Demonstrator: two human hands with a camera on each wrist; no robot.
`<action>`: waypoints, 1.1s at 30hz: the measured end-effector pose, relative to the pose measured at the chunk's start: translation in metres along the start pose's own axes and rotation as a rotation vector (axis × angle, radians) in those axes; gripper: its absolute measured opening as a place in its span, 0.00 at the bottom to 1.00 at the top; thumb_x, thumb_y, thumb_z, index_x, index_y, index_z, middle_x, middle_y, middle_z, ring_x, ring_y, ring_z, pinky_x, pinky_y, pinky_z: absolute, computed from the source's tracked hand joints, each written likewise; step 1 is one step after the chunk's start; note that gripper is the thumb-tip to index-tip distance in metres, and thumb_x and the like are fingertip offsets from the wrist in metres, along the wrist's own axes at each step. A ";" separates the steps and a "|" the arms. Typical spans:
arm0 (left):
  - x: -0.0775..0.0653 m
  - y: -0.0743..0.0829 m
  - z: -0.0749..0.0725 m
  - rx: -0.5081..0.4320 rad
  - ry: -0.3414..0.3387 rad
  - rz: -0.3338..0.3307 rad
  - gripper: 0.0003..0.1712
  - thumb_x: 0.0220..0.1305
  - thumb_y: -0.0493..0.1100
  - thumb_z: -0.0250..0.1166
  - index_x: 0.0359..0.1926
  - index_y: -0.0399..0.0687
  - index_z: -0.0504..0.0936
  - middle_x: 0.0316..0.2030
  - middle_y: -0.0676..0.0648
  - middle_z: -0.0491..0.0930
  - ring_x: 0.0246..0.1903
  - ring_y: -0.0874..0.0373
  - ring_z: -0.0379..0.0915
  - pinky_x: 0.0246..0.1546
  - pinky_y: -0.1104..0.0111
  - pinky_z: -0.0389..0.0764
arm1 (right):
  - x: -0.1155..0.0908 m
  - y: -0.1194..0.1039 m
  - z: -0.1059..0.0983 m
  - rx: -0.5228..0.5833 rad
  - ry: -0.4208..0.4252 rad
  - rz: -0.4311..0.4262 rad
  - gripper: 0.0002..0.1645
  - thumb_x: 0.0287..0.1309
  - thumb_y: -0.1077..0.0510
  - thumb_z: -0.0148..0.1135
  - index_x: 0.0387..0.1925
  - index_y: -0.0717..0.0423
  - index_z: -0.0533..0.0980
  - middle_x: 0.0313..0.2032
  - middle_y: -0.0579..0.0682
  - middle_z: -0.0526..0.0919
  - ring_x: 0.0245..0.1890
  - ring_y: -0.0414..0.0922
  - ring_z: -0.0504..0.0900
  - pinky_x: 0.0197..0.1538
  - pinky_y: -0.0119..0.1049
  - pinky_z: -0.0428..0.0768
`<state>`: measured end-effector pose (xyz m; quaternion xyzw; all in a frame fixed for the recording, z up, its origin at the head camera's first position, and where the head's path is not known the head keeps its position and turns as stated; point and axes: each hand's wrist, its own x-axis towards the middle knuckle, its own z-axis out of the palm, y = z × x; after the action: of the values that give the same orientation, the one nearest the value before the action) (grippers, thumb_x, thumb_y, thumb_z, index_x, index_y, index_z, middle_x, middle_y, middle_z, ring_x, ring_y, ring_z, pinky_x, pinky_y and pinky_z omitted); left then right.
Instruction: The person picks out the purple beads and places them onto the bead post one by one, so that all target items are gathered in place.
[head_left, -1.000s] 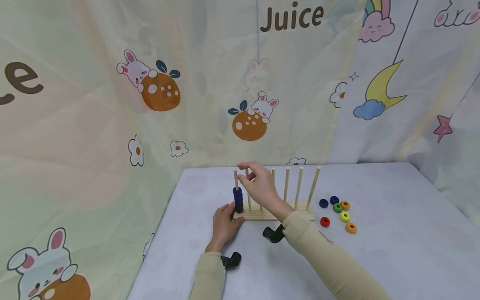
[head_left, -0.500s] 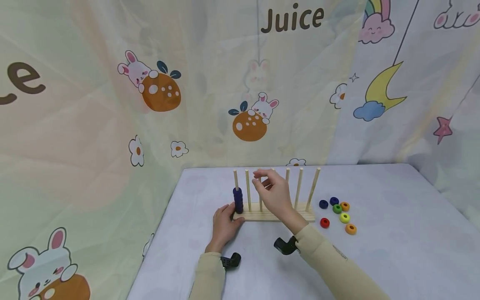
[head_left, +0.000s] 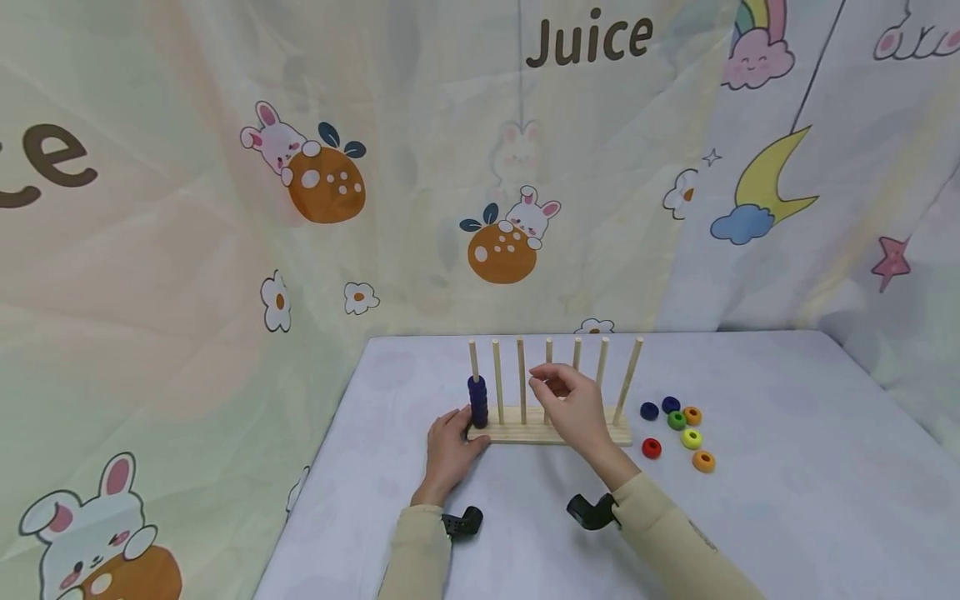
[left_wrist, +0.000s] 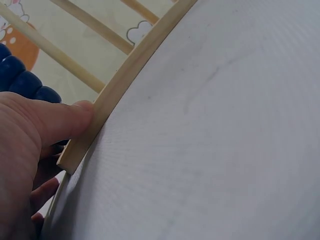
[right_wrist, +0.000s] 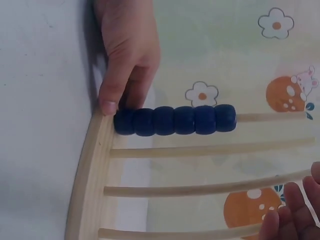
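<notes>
A wooden peg rack with several upright pegs stands on the table. Its leftmost peg carries a stack of dark blue beads; the top of that peg is bare. My left hand grips the left end of the base, thumb on the front edge and fingers behind, partly hidden. Holding nothing that I can see, my right hand hovers in front of the right-middle pegs, its fingers loosely bent. In the right wrist view its fingertips appear at the lower right, near the pegs.
Loose beads lie right of the rack: two blue, one green, one yellow, one red and two orange, one of them nearer. A printed cloth hangs behind the white table.
My right hand has moved from the leftmost pegs to the right and lower, away from the blue stack. The left hand stays on the base.
</notes>
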<state>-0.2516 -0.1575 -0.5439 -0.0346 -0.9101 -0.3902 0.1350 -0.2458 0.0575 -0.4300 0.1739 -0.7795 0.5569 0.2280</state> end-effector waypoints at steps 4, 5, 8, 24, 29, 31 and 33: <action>0.001 -0.002 0.001 0.001 0.002 -0.004 0.37 0.54 0.46 0.74 0.64 0.39 0.74 0.58 0.43 0.78 0.63 0.45 0.64 0.65 0.49 0.60 | -0.007 0.007 -0.004 -0.010 -0.015 0.027 0.07 0.57 0.64 0.68 0.39 0.57 0.83 0.35 0.49 0.86 0.31 0.43 0.82 0.36 0.28 0.81; 0.001 -0.002 0.001 0.001 0.005 -0.002 0.37 0.54 0.46 0.74 0.63 0.39 0.75 0.58 0.43 0.79 0.63 0.44 0.65 0.65 0.49 0.60 | -0.009 0.009 -0.005 -0.017 -0.018 0.033 0.07 0.57 0.64 0.68 0.39 0.57 0.83 0.35 0.49 0.86 0.31 0.42 0.82 0.36 0.28 0.81; 0.001 -0.001 0.001 0.001 0.006 -0.006 0.37 0.54 0.46 0.74 0.64 0.39 0.75 0.58 0.42 0.79 0.63 0.44 0.64 0.65 0.49 0.61 | -0.015 0.015 -0.008 -0.030 -0.024 0.061 0.07 0.57 0.63 0.68 0.39 0.57 0.83 0.34 0.48 0.86 0.31 0.41 0.81 0.36 0.28 0.80; -0.001 -0.004 0.004 0.017 0.003 0.034 0.36 0.54 0.47 0.73 0.62 0.39 0.76 0.58 0.43 0.79 0.62 0.44 0.66 0.64 0.47 0.61 | -0.050 0.054 -0.031 -0.093 0.056 0.201 0.07 0.56 0.63 0.69 0.38 0.58 0.84 0.33 0.48 0.87 0.29 0.37 0.79 0.33 0.23 0.77; 0.001 -0.002 0.002 0.019 0.000 0.035 0.35 0.55 0.48 0.73 0.62 0.38 0.76 0.60 0.43 0.77 0.62 0.45 0.66 0.66 0.48 0.59 | -0.056 0.062 -0.041 -0.114 0.079 0.209 0.06 0.58 0.62 0.67 0.38 0.58 0.84 0.35 0.50 0.87 0.30 0.36 0.79 0.32 0.22 0.77; 0.001 -0.002 0.001 0.025 -0.002 0.034 0.35 0.55 0.47 0.73 0.62 0.38 0.76 0.60 0.44 0.77 0.62 0.45 0.66 0.66 0.48 0.58 | -0.058 0.065 -0.044 -0.118 0.078 0.186 0.06 0.58 0.63 0.67 0.38 0.58 0.84 0.36 0.50 0.87 0.30 0.36 0.79 0.33 0.22 0.78; 0.001 -0.003 0.001 0.024 0.001 0.038 0.35 0.54 0.47 0.73 0.62 0.38 0.76 0.60 0.44 0.77 0.62 0.45 0.66 0.66 0.48 0.59 | -0.060 0.069 -0.047 -0.130 0.088 0.157 0.05 0.58 0.64 0.67 0.37 0.58 0.84 0.35 0.50 0.87 0.30 0.35 0.79 0.32 0.22 0.78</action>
<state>-0.2535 -0.1583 -0.5464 -0.0500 -0.9139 -0.3765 0.1433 -0.2244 0.1256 -0.5047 0.0723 -0.8144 0.5285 0.2285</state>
